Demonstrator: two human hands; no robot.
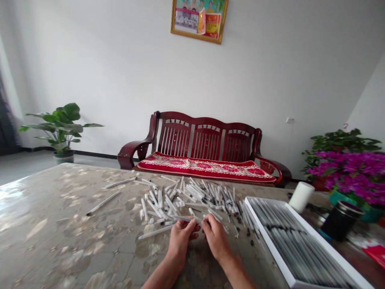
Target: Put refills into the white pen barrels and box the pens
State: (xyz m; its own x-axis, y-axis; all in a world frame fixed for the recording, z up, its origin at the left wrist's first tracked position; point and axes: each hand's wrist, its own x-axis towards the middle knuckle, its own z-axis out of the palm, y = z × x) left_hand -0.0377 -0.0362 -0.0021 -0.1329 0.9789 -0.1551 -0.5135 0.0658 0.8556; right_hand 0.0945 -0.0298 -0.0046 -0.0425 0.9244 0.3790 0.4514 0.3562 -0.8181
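Note:
My left hand (181, 234) is closed, thumb and fingers pinching a slim, whitish pen (195, 219) held about level above the table. Close by on the right, my right hand (215, 237) is closed in a pinch at the pen's right end. Whatever lies between those fingertips is too small to make out. Just beyond both hands spreads a loose pile of white pen parts (171, 202), caps and barrels mixed. A single white barrel (155, 232) lies by my left hand. Small black pieces (249, 233) are scattered to the right of my right hand.
A white box (272, 245) full of grey pens in rows stands at the right. Behind it are a white roll (301, 196), a black cup (341, 220) and purple flowers (355, 172). Two pens (102, 203) lie apart on the left. Past the table stands a red wooden bench (207, 138).

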